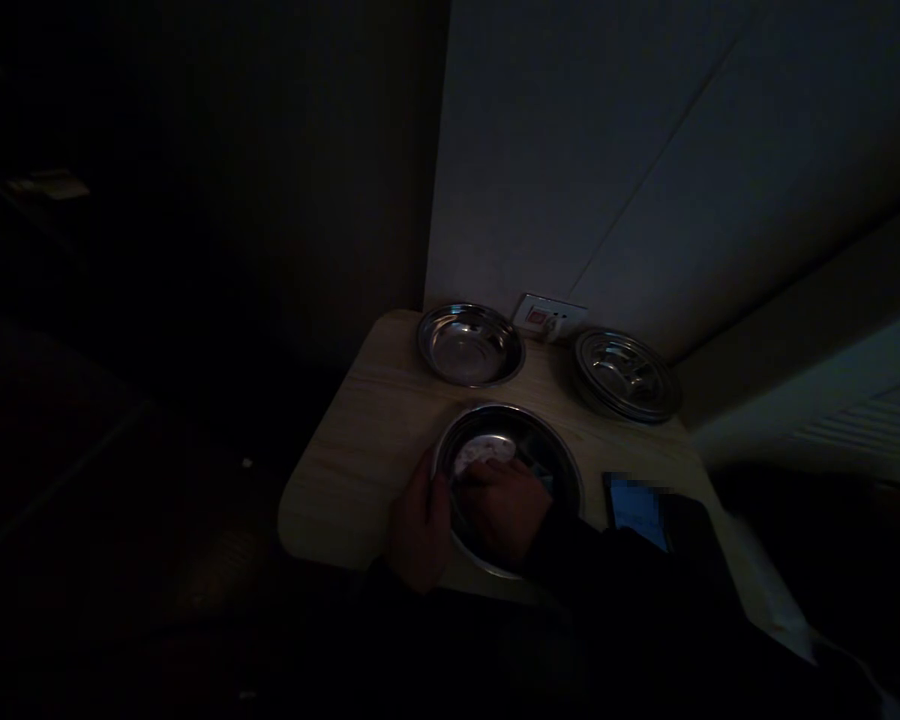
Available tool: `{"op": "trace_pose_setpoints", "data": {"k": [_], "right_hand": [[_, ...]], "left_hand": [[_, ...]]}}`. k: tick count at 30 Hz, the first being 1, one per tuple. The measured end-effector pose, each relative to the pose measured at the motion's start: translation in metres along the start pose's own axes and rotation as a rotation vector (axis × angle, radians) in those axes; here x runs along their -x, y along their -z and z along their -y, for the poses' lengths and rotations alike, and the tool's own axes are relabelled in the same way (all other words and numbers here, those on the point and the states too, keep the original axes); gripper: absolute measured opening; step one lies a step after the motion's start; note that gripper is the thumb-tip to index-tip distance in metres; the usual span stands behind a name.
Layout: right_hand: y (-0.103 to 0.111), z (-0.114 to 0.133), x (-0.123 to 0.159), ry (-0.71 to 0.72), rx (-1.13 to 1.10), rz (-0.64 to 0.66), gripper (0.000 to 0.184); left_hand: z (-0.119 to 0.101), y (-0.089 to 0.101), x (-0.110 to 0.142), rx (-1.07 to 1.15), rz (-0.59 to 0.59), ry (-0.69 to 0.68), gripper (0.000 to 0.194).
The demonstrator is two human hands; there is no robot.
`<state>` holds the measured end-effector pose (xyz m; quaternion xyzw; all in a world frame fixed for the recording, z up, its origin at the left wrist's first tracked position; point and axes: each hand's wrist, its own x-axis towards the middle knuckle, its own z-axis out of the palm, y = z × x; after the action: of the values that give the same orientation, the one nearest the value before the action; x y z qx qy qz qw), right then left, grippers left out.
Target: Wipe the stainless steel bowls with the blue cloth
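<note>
I see left hand [420,530] gripping left rim of steel basin [570,480]; basin sits on wood-grain tabletop [345,450]. Right hand [506,505] inside basin, fingers curled; I can't tell whether they hold anything. Beyond basin: steel bowl [465,360]; beyond and right: stacked bowls [626,375]; right of basin: lit smartphone [636,510].

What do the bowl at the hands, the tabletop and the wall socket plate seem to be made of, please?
Bowl: probably polished stainless steel; its rim shines silvery.
Tabletop: pale and wood-look, with streaky grain; solid wood or laminate, I can't tell in this dim light.
Socket plate: likely pale plastic, smooth and plain, though its finish is hard to judge.
</note>
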<state>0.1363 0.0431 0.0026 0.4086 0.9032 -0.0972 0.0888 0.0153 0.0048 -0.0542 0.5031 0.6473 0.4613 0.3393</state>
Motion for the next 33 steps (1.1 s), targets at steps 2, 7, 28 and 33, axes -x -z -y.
{"op": "trace_pose_setpoints", "data": {"k": [2, 7, 28, 33], "right_hand": [[0.000, -0.003, -0.008, -0.093, 0.023, -0.058, 0.025], [0.000, -0.010, -0.023, -0.149, 0.002, -0.092, 0.027], [-0.004, -0.029, 0.008, -0.075, -0.336, -0.354, 0.025], [0.005, -0.032, 0.021, -0.030, -0.378, -0.355, 0.023]], "left_hand": [[0.000, 0.000, -0.001, 0.027, 0.011, -0.017, 0.043], [-0.003, 0.001, -0.003, 0.124, 0.015, 0.029, 0.043], [-0.002, 0.009, -0.002, 0.256, 0.031, 0.084, 0.040], [-0.010, 0.014, 0.000, 0.263, 0.074, 0.195, 0.043]]}}
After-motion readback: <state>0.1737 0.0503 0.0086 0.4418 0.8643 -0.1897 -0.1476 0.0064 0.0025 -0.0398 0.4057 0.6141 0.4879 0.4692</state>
